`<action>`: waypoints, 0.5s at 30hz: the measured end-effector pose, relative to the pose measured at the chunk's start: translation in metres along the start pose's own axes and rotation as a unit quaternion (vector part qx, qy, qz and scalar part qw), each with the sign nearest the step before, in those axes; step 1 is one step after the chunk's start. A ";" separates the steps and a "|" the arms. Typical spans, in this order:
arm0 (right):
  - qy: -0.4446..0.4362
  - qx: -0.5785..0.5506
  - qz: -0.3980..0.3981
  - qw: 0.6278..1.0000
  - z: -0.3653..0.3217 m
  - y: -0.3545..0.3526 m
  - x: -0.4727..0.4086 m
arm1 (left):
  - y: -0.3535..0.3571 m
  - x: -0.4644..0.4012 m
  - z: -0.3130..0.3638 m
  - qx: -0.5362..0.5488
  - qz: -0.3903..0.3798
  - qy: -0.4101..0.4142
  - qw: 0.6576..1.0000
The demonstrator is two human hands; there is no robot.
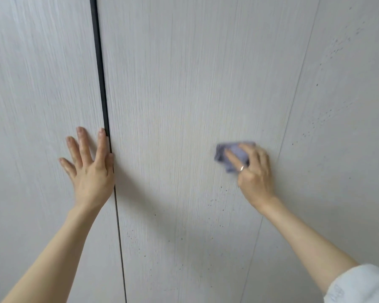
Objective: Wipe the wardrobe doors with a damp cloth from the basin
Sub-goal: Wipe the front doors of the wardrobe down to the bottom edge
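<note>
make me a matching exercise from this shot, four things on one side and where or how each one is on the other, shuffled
Column one:
1. left hand
2. right hand
3. cloth
4. dark gap

Column two:
A. bunched, purple, pressed against the middle door
B. runs top to bottom between the left and middle doors
C. flat on the left door, fingers spread, beside the gap
D. grips something against the middle door, ring on one finger

Pairs: 1-C, 2-D, 3-A, 4-B
</note>
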State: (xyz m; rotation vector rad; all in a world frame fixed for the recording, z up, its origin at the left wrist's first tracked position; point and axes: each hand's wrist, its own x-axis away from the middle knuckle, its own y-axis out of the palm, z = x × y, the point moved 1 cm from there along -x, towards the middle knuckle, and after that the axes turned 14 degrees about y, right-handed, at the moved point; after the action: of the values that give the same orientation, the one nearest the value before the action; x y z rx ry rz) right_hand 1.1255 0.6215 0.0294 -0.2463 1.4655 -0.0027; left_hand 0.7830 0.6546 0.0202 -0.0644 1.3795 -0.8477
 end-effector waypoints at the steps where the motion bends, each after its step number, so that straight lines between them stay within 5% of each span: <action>1: -0.046 0.006 -0.032 0.998 0.000 -0.002 0.021 | 0.000 -0.001 0.001 -0.001 0.000 -0.001 1.000; 5: -0.143 0.002 -0.124 0.982 0.018 -0.018 0.017 | 0.002 0.001 0.001 0.000 0.001 -0.011 1.000; 10: 0.125 -0.031 -0.003 0.992 0.045 -0.026 -0.075 | 0.003 0.001 0.002 0.005 0.004 -0.020 1.000; 15: 0.160 -0.042 0.010 0.986 0.044 -0.015 -0.017 | 0.002 0.001 0.003 0.011 0.004 -0.022 1.000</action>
State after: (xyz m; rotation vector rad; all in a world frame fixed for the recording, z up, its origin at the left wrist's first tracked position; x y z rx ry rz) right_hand 1.1687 0.6164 0.0523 -0.3111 1.7900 0.0372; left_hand 0.7870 0.6540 0.0192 -0.0606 1.3293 -0.8503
